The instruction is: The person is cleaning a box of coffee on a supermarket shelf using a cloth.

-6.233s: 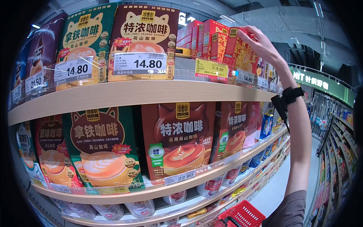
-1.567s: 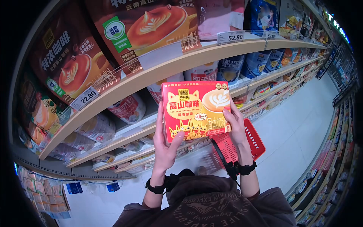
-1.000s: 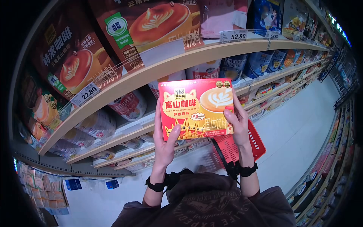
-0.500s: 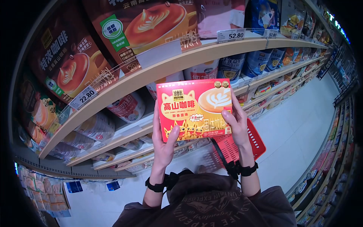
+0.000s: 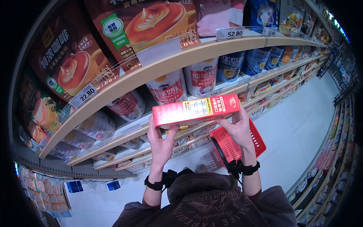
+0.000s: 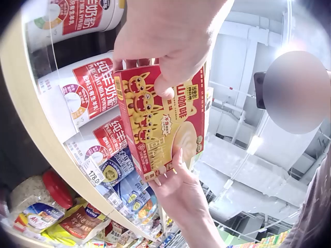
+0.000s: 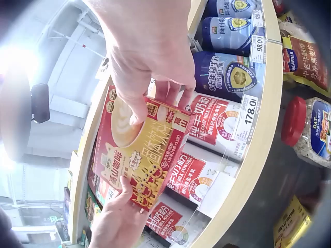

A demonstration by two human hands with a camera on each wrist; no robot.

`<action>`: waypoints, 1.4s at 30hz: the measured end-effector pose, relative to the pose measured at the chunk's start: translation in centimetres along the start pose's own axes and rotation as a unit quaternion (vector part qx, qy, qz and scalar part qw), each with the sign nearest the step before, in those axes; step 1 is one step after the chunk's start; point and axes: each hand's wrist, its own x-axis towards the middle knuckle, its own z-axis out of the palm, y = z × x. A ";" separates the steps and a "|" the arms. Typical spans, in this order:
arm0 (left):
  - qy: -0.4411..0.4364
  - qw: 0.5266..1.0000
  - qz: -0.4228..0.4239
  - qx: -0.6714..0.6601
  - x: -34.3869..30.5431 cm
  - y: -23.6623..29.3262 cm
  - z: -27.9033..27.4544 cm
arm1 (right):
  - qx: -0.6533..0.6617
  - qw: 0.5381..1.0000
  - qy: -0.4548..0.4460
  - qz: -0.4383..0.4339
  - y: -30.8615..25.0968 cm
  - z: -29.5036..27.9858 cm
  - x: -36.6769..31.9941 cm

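Between both hands I hold a red and yellow coffee box (image 5: 196,109) out in front of my chest. In the head view its narrow printed side faces up, and its front panel is turned away. My left hand (image 5: 160,143) grips one end, its thumb on the cat-picture front (image 6: 142,103) in the left wrist view. My right hand (image 5: 241,130) grips the other end. The right wrist view has that hand's thumb pressing near the printed coffee cup (image 7: 124,124), with its fingers bent behind the box.
Shelves of goat milk powder tins (image 5: 202,77), blue tins (image 5: 230,68) and large coffee packs (image 5: 72,64) curve along the left and front. A red shopping basket (image 5: 255,142) with a black handle is beside my right forearm. Pale floor (image 5: 291,125) runs toward the right-hand shelves.
Earlier, my right hand was up at red boxes on the top shelf. Later both hands held the box front toward the head camera; it has now tipped, showing its narrow side.
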 end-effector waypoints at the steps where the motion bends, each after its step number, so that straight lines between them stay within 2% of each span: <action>1: 0.001 1.000 0.002 0.002 0.0 0.0 0.0 | 0.030 0.999 0.011 0.023 -0.1 0.1 0.0; 4: -0.010 1.000 -0.006 0.004 -0.1 0.1 -0.1 | 0.021 0.999 0.036 0.016 -0.8 0.4 0.1; 11: -0.014 1.000 -0.003 0.002 0.0 0.2 -0.2 | 0.004 1.000 0.020 0.022 -1.0 -0.1 -0.1; 14: 0.001 0.999 0.032 0.008 0.5 0.3 0.2 | -0.069 0.997 0.018 0.022 -1.1 -0.1 -0.3; 17: 0.014 0.995 0.073 0.060 0.7 -0.3 0.2 | -0.052 0.996 0.045 -0.050 -0.3 0.2 -0.3; 19: 0.056 0.997 0.026 -0.055 0.6 -0.1 1.2 | -0.038 0.997 0.067 -0.024 -0.3 0.0 -0.5; 20: 0.057 0.996 0.027 -0.056 0.6 -0.3 1.2 | -0.024 0.996 0.091 0.002 -0.4 0.0 -0.6; 22: -0.025 0.984 -0.084 -0.157 0.2 -1.2 1.4 | 0.000 0.994 0.106 0.006 -1.0 0.5 -0.5; 24: -0.058 0.980 -0.099 -0.160 -0.2 -1.6 2.0 | -0.115 0.988 0.087 -0.047 -1.4 1.0 -0.5; 26: -0.126 0.965 -0.099 -0.207 -0.4 -2.0 2.8 | -0.131 0.988 0.069 -0.037 -1.5 1.6 -0.9; 27: -0.101 0.966 -0.095 -0.216 -0.5 -2.3 3.1 | -0.163 0.984 0.039 -0.066 -1.5 2.0 -0.9; 29: -0.108 0.961 -0.110 -0.230 -0.4 -3.1 2.7 | -0.204 0.973 -0.025 -0.104 -1.6 2.4 -1.1; 30: -0.120 0.953 -0.127 -0.247 -0.4 -3.3 2.6 | -0.202 0.973 -0.027 -0.105 -2.0 2.7 -1.3; 33: -0.144 0.940 -0.168 -0.260 -0.6 -3.6 2.3 | -0.237 0.965 -0.105 -0.033 -3.5 3.1 -1.9; 35: -0.178 0.916 -0.209 -0.293 -0.8 -4.1 2.0 | -0.250 0.959 -0.126 -0.040 -4.3 3.1 -1.8; 39: -0.198 0.911 -0.226 -0.284 -0.6 -3.6 1.6 | -0.268 0.942 -0.196 -0.051 -5.7 2.8 -1.2; 42: -0.215 0.899 -0.253 -0.287 -0.2 -3.7 1.1 | -0.235 0.950 -0.201 -0.036 -5.9 3.2 -1.2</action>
